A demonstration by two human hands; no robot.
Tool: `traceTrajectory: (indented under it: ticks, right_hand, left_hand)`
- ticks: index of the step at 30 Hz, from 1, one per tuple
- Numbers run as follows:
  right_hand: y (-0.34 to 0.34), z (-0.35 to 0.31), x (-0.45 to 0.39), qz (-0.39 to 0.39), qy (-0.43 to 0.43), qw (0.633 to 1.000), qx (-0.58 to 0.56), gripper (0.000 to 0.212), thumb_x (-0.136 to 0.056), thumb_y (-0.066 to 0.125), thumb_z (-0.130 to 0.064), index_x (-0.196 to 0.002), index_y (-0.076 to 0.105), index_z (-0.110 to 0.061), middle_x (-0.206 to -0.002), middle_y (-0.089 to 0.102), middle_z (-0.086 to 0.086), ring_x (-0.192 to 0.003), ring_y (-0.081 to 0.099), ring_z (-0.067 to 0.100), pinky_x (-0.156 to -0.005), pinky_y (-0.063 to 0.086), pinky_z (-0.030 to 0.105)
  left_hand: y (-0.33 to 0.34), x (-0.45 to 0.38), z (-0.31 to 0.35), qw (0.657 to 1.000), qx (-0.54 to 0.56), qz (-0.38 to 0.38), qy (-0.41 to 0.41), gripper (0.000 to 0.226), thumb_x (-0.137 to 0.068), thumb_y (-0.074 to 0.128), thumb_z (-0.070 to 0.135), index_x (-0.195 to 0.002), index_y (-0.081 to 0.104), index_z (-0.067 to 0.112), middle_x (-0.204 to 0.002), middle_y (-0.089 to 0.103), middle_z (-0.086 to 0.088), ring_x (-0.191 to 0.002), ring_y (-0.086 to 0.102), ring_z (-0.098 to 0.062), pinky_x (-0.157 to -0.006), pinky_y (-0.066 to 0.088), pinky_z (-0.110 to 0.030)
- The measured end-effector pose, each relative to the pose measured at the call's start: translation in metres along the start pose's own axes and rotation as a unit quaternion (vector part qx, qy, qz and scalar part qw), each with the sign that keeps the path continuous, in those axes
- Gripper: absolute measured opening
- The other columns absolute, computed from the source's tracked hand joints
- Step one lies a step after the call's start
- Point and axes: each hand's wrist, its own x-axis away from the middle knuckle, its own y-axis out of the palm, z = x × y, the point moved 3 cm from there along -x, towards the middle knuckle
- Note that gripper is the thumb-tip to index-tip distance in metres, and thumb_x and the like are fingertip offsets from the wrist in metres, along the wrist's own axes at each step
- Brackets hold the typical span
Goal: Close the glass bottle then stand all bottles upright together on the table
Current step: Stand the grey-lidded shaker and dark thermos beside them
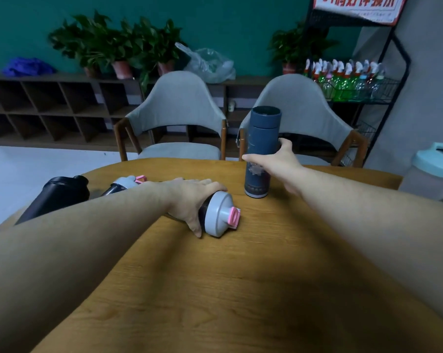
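Observation:
A tall blue bottle (261, 138) stands upright on the wooden table (240, 289), and my right hand (279, 164) is wrapped around its middle. A dark bottle with a grey lid and pink cap (219, 214) lies on its side, lid toward me; my left hand (190, 200) grips its body from above. Behind my left arm lie a black shaker bottle (60, 192) and a second grey-lidded bottle with a pink loop (125, 184), both on their sides near the table's far left edge.
A translucent shaker with a teal lid (432, 171) stands at the right edge of view. Two grey chairs (177, 115) face the table's far side. Behind are a cubby shelf with potted plants (113, 47) and a black rack of spray bottles (348, 80).

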Motion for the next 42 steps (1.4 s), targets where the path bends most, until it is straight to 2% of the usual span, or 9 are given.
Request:
traceTrajectory:
  ticks: [5, 9, 12, 20, 25, 28, 31, 37, 42]
  right_hand:
    - [0.005, 0.002, -0.014, 0.052, -0.024, 0.998, -0.015, 0.079, -0.072, 0.088, -0.033, -0.137, 0.045, -0.019, -0.136, 0.06, 0.002, -0.117, 0.06, 0.022, -0.092, 0.051, 0.038]
    - [-0.005, 0.005, -0.007, 0.07, -0.039, 0.997, -0.008, 0.072, -0.073, 0.087, -0.034, -0.134, 0.049, -0.021, -0.132, 0.063, 0.0, -0.116, 0.061, 0.021, -0.084, 0.05, 0.035]
    - [-0.027, 0.004, 0.007, 0.074, -0.042, 0.996, -0.019, 0.072, -0.073, 0.087, -0.034, -0.134, 0.05, -0.021, -0.133, 0.062, 0.0, -0.117, 0.061, 0.02, -0.087, 0.051, 0.035]
    - [-0.13, -0.005, 0.061, 0.087, -0.066, 0.994, 0.009, 0.069, -0.077, 0.085, -0.034, -0.135, 0.049, -0.019, -0.135, 0.062, 0.003, -0.121, 0.061, 0.023, -0.092, 0.053, 0.037]
    - [-0.204, 0.01, 0.093, 0.104, -0.066, 0.992, 0.034, 0.069, -0.074, 0.086, -0.037, -0.132, 0.051, -0.022, -0.133, 0.063, 0.0, -0.115, 0.062, 0.02, -0.096, 0.053, 0.04]
    - [-0.247, 0.022, 0.112, 0.116, -0.06, 0.99, 0.044, 0.068, -0.075, 0.085, -0.037, -0.132, 0.051, -0.022, -0.124, 0.062, -0.005, -0.11, 0.061, 0.016, -0.09, 0.053, 0.035]
    - [-0.29, 0.042, 0.129, 0.127, -0.047, 0.99, 0.046, 0.067, -0.075, 0.086, -0.035, -0.128, 0.048, -0.024, -0.121, 0.06, -0.006, -0.109, 0.062, 0.017, -0.086, 0.053, 0.035]
    - [-0.366, 0.089, 0.147, 0.168, -0.019, 0.985, 0.044, 0.066, -0.074, 0.087, -0.027, -0.122, 0.041, -0.026, -0.113, 0.057, -0.006, -0.105, 0.062, 0.018, -0.086, 0.054, 0.036]
    - [-0.407, 0.128, 0.137, 0.197, 0.01, 0.98, 0.038, 0.067, -0.069, 0.088, -0.03, -0.119, 0.042, -0.029, -0.119, 0.062, -0.002, -0.109, 0.065, 0.021, -0.095, 0.056, 0.046]
  left_hand:
    - [0.006, -0.009, -0.006, 0.999, 0.022, 0.028, 0.024, 0.081, -0.088, 0.078, 0.017, -0.155, 0.032, 0.014, -0.145, 0.055, -0.009, -0.131, 0.055, -0.026, -0.097, 0.041, -0.028]
    - [0.008, -0.016, -0.011, 0.993, 0.02, 0.099, 0.058, 0.095, -0.075, 0.087, 0.035, -0.152, 0.032, 0.024, -0.136, 0.057, 0.0, -0.121, 0.054, -0.023, -0.104, 0.043, -0.04]
    - [-0.001, -0.016, -0.007, 0.979, 0.095, 0.166, 0.074, 0.105, -0.063, 0.09, 0.046, -0.148, 0.031, 0.032, -0.124, 0.053, 0.009, -0.117, 0.05, -0.017, -0.104, 0.041, -0.04]
    - [-0.031, -0.007, 0.056, 0.867, 0.397, 0.281, 0.109, 0.098, -0.059, 0.097, 0.027, -0.137, 0.039, 0.036, -0.132, 0.055, 0.003, -0.122, 0.056, -0.01, -0.106, 0.046, -0.031]
    - [-0.042, -0.01, 0.129, 0.809, 0.503, 0.274, 0.131, 0.097, -0.069, 0.094, 0.022, -0.146, 0.036, 0.031, -0.132, 0.058, 0.008, -0.121, 0.056, -0.008, -0.097, 0.05, -0.027]
    - [-0.044, -0.016, 0.179, 0.778, 0.548, 0.269, 0.146, 0.098, -0.067, 0.095, 0.027, -0.146, 0.037, 0.031, -0.132, 0.059, 0.009, -0.122, 0.057, -0.008, -0.099, 0.051, -0.031]
    - [-0.041, -0.024, 0.233, 0.756, 0.587, 0.248, 0.149, 0.094, -0.068, 0.094, 0.028, -0.143, 0.038, 0.031, -0.129, 0.06, 0.008, -0.117, 0.059, -0.01, -0.088, 0.052, -0.03]
    - [-0.026, -0.047, 0.331, 0.74, 0.616, 0.213, 0.167, 0.093, -0.069, 0.093, 0.024, -0.143, 0.037, 0.029, -0.128, 0.058, 0.008, -0.115, 0.056, -0.008, -0.091, 0.05, -0.033]
    - [-0.019, -0.071, 0.382, 0.739, 0.622, 0.197, 0.171, 0.094, -0.069, 0.094, 0.026, -0.144, 0.036, 0.03, -0.126, 0.058, 0.009, -0.115, 0.056, -0.008, -0.087, 0.05, -0.03]
